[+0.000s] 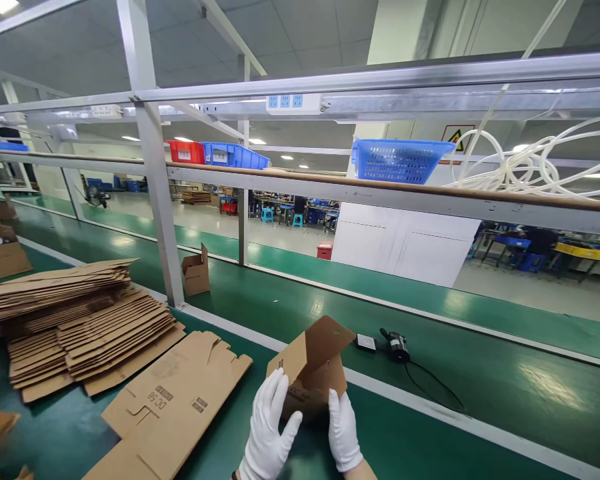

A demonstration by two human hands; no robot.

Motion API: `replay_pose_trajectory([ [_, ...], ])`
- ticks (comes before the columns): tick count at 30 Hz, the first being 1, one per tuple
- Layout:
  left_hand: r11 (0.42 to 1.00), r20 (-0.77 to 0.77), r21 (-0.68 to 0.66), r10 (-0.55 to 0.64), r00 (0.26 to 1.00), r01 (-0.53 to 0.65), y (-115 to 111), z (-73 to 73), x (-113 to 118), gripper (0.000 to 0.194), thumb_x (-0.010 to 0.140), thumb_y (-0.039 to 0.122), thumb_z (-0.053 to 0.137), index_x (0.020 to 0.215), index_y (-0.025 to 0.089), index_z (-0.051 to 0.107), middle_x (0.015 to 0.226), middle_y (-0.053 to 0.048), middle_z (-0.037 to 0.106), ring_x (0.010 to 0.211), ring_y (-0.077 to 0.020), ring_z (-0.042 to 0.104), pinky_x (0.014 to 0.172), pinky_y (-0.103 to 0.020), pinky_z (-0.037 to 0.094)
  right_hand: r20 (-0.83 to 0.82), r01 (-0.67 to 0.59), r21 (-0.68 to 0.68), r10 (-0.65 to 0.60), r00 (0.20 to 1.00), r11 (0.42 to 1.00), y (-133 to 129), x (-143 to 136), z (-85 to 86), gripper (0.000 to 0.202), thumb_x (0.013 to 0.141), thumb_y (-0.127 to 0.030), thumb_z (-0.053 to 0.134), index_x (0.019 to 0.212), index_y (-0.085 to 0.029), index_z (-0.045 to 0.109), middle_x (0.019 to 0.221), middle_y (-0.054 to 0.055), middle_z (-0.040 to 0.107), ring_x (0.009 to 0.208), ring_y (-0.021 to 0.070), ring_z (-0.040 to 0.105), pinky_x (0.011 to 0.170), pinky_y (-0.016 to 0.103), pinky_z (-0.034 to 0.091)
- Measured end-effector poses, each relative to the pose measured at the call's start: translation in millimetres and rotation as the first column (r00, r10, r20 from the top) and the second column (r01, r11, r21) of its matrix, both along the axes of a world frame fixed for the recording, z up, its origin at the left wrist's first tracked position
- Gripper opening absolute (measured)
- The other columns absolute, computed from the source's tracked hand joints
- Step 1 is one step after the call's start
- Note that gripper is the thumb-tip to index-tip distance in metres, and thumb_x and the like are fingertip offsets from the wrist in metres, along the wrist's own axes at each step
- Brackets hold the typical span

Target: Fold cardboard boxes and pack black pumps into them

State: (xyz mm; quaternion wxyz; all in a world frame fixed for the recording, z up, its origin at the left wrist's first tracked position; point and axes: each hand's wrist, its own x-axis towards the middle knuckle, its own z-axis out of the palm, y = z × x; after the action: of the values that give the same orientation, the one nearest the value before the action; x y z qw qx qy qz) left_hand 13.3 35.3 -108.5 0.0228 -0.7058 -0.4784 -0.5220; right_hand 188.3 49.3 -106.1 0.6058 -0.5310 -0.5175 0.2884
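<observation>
A partly folded brown cardboard box (295,363) stands on the green work surface, its top flaps up and its inside showing. Both hands wear white gloves. My left hand (269,427) rests against the box's near left side, fingers stretched and thumb apart. At the right side of the same box, my right hand (344,432) touches the cardboard with its thumb upward; its other fingers are mostly hidden behind the panel. To the left lies a flat, unfolded cardboard sheet (180,393) printed "DC 56".
Stacks of flat cardboard (115,333) lie at the left. A folded box (196,272) stands by the metal post (155,153). Beyond the pale strip sits a black device (396,347) with a cable. A shelf above holds a blue basket (403,160) and coiled white tubing (525,163).
</observation>
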Motion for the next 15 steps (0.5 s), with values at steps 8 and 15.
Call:
replay_pose_trajectory([
  [8,0.901,0.477,-0.398,0.040,0.878,0.175,18.4,12.3,-18.0,0.080,0.086,0.059,0.048,0.150,0.016,0.025,0.130,-0.018,0.059,0.122,-0.0353,0.056,0.103,-0.053,0.045,0.162,-0.091,0.248,0.052,0.985,0.964,-7.2,1.0,6.9,0.060,0.092,-0.063,0.037,0.128,-0.022,0.061,0.128,0.013,0.064,0.116,0.0333,0.061,0.097,0.048,0.051],
  [15,0.850,0.479,-0.492,0.083,0.874,0.189,25.4,26.4,-29.3,0.069,0.081,0.063,0.049,0.132,0.017,0.053,0.121,-0.014,0.065,0.114,-0.0345,0.062,0.096,-0.050,0.052,0.050,-0.062,0.193,0.053,0.997,0.979,4.6,0.2,-10.3,0.053,0.094,-0.059,0.038,0.119,-0.024,0.068,0.119,0.011,0.069,0.107,0.0319,0.066,0.090,0.044,0.056],
])
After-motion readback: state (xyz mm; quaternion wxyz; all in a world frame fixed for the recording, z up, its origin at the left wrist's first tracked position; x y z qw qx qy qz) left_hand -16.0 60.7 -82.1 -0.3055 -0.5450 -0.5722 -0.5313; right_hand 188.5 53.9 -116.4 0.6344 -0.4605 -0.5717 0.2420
